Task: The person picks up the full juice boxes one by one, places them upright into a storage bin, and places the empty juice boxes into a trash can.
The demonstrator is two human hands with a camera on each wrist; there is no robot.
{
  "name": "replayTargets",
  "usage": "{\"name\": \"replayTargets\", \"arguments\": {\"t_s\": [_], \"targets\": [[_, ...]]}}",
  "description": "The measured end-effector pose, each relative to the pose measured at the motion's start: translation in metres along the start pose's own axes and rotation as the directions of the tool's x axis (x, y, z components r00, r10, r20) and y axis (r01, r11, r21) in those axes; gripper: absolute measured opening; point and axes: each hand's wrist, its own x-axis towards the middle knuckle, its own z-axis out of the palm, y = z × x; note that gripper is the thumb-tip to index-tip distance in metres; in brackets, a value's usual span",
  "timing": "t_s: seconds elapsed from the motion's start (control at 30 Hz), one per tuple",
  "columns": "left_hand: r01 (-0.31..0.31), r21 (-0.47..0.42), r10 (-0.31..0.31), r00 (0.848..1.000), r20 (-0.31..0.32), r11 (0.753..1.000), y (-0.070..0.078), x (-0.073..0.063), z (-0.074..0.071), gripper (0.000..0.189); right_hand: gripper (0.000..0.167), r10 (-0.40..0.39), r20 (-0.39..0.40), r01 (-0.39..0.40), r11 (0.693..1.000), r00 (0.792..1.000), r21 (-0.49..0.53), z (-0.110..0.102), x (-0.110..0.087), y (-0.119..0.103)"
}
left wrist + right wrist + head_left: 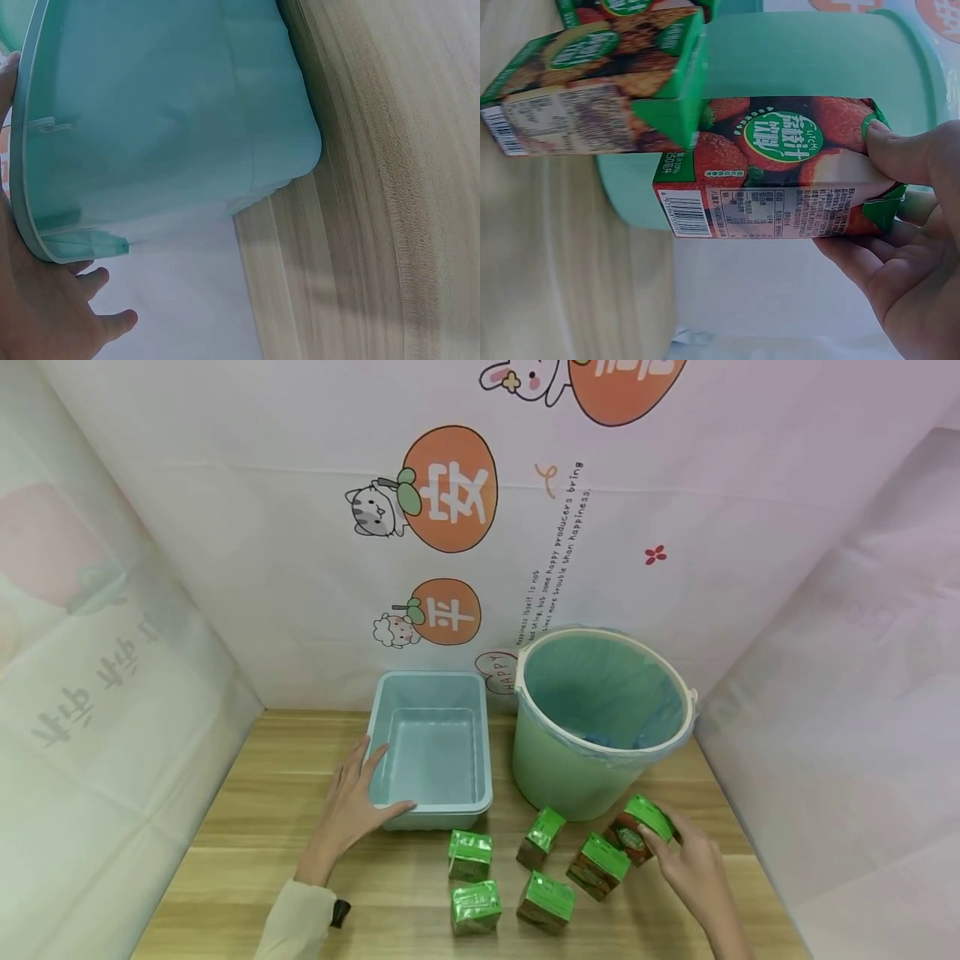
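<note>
Five green-topped cartons (545,902) are standing on the wooden table (405,902), in front of the bucket (551,772) and to its front left. The right hand (693,860) is pinching a litchi juice carton (780,165) by its green top end, between thumb and fingers, near the bucket's front right. The left hand (352,806), fingers spread and nearly straight, is touching the rim of the blue tub (488,760), which is sitting just left of the bucket. Behind the bucket, a white printed sheet (300,610) is hanging.
</note>
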Motion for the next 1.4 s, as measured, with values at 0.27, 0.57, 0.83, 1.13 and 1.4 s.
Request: {"name": "replayTargets", "arguments": {"t_s": [0.27, 0.57, 0.83, 1.13, 1.4], "targets": [[0.007, -0.007, -0.007, 1.0, 0.01, 1.0, 0.002, 0.0, 0.0, 0.11, 0.042, -0.039, -0.003, 0.039, 0.999, 0.999, 0.007, -0.007, 0.009, -0.012], [0.005, -0.013, -0.005, 1.0, 0.003, 1.0, 0.001, -0.001, 0.001, 0.11, 0.045, -0.128, 0.023, 0.127, 0.991, 0.992, 0.036, -0.012, 0.025, -0.033], [0.025, 0.005, -0.025, 1.0, 0.003, 1.0, -0.002, -0.002, 0.0, 0.112, 0.045, -0.17, 0.075, 0.161, 0.98, 0.982, 0.12, 0.0, 0.041, -0.061], [0.027, 0.009, -0.027, 1.0, 0.003, 1.0, -0.001, -0.002, -0.001, 0.116, 0.048, -0.321, 0.061, 0.305, 0.934, 0.945, 0.186, 0.026, 0.056, -0.084], [0.024, 0.006, -0.024, 1.0, -0.002, 1.0, 0.002, 0.0, -0.002, 0.118, 0.046, -0.367, 0.102, 0.338, 0.913, 0.924, 0.229, 0.047, 0.069, -0.106]]}}
